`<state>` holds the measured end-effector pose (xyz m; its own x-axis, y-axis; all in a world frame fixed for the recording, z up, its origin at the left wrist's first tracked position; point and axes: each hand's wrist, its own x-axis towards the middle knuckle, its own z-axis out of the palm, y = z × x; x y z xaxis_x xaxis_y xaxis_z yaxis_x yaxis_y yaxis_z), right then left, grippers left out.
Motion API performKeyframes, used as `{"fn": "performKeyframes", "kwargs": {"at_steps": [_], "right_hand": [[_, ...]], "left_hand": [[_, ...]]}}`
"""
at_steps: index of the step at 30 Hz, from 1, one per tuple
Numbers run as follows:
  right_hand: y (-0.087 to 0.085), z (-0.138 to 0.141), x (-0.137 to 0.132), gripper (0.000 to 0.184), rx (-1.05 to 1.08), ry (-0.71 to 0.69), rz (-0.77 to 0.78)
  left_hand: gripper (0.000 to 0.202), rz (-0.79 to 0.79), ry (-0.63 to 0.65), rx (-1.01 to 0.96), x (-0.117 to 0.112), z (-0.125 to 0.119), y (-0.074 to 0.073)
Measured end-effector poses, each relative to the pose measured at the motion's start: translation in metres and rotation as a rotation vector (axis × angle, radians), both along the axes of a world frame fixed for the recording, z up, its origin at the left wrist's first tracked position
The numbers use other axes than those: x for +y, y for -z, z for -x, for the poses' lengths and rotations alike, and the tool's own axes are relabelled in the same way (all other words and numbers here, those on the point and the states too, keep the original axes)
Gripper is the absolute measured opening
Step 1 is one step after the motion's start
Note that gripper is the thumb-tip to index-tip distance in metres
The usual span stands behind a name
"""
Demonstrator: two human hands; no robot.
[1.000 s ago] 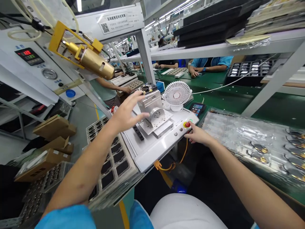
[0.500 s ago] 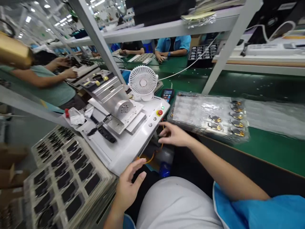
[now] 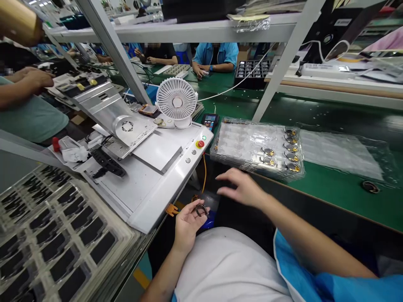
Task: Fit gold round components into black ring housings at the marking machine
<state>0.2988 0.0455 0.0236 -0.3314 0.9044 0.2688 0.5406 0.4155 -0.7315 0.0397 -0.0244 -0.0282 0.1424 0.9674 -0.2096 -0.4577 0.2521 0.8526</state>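
My left hand [image 3: 189, 224] is turned palm up in front of my stomach. Its fingers curl around a small dark ring-shaped part [image 3: 201, 210], like a round watch case. My right hand [image 3: 241, 188] hovers to the right of it with thumb and fingers apart, holding nothing. Beyond the right hand lies a stack of clear plastic trays [image 3: 239, 142], with several round shiny parts [image 3: 291, 147] in the top one. A white machine [image 3: 157, 197] with a tilted metal bracket [image 3: 110, 113] stands in front of my left hand.
A white fan [image 3: 176, 102] and a red stop button [image 3: 200, 144] are on the machine. Trays of dark flat parts [image 3: 75, 247] are stacked at left. A loose round part [image 3: 370, 187] lies on the green table [image 3: 333, 188] at right. Co-workers sit across.
The ring-shaped part now shows in my left hand, which has moved right and turned palm up. The metal bracket sits further left on the machine. The view has shifted right.
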Motion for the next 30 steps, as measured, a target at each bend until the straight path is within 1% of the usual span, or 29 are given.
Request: {"fn": "performKeyframes", "kwargs": {"at_steps": [1,2,3,4,5,7,9,11,13,15,18,20,21,22,23,25,27,28,29,30], "right_hand": [[-0.009,-0.023,0.011,0.024,-0.134,0.162,-0.011],[-0.017,-0.046,0.022,0.02,-0.292,0.311,0.013],[-0.025,-0.069,0.032,0.021,-0.457,0.439,0.059],[-0.031,-0.089,0.041,0.024,-0.612,0.537,0.121],[-0.036,-0.106,0.049,0.026,-0.736,0.587,0.188],[-0.043,-0.128,0.061,0.025,-0.88,0.598,0.288],[-0.046,-0.138,0.067,0.019,-0.898,0.543,0.324],[-0.047,-0.14,0.071,0.013,-0.858,0.505,0.32],[-0.047,-0.141,0.073,0.016,-0.798,0.488,0.309],[-0.047,-0.144,0.074,0.021,-0.711,0.499,0.289],[-0.045,-0.146,0.069,0.019,-0.532,0.563,0.237],[-0.04,-0.134,0.06,0.022,-0.406,0.594,0.206],[-0.036,-0.121,0.053,0.028,-0.326,0.581,0.204],[-0.032,-0.104,0.045,0.035,-0.209,0.536,0.222],[-0.026,-0.082,0.035,0.041,-0.065,0.46,0.26],[-0.016,-0.031,0.015,0.05,0.344,0.221,0.398],[-0.008,0.02,-0.005,0.052,0.623,-0.013,0.542],[-0.006,0.041,-0.013,0.051,0.691,-0.093,0.588],[-0.004,0.058,-0.018,0.048,0.714,-0.138,0.6],[-0.003,0.072,-0.022,0.045,0.697,-0.15,0.567]], "left_hand": [[0.048,0.006,-0.006,0.011,-0.001,0.002,0.001],[0.048,0.013,-0.013,0.019,-0.002,0.005,0.001],[0.048,0.021,-0.018,0.027,-0.003,0.007,0.002],[0.048,0.029,-0.026,0.033,-0.005,0.01,0.004],[0.047,0.036,-0.033,0.038,-0.006,0.011,0.005],[0.045,0.043,-0.042,0.043,-0.008,0.013,0.008],[0.045,0.038,-0.042,0.05,-0.009,0.013,0.009],[0.045,0.027,-0.036,0.059,-0.009,0.012,0.009],[0.046,0.02,-0.022,0.061,-0.009,0.012,0.007],[0.046,0.024,-0.01,0.051,-0.009,0.012,0.005],[0.045,0.03,0.001,0.031,-0.01,0.013,0.001],[0.044,0.02,0.017,0.026,-0.01,0.012,-0.003],[0.046,0.01,0.041,0.027,-0.01,0.011,-0.006],[0.049,-0.009,0.076,0.027,-0.01,0.01,-0.01],[0.054,-0.034,0.119,0.023,-0.01,0.009,-0.014],[0.068,-0.096,0.213,0.006,-0.009,0.006,-0.023],[0.081,-0.153,0.277,-0.011,-0.009,0.004,-0.03],[0.085,-0.169,0.289,-0.01,-0.009,0.005,-0.032],[0.089,-0.177,0.285,0.002,-0.009,0.007,-0.034],[0.09,-0.177,0.271,0.021,-0.01,0.01,-0.036]]}}
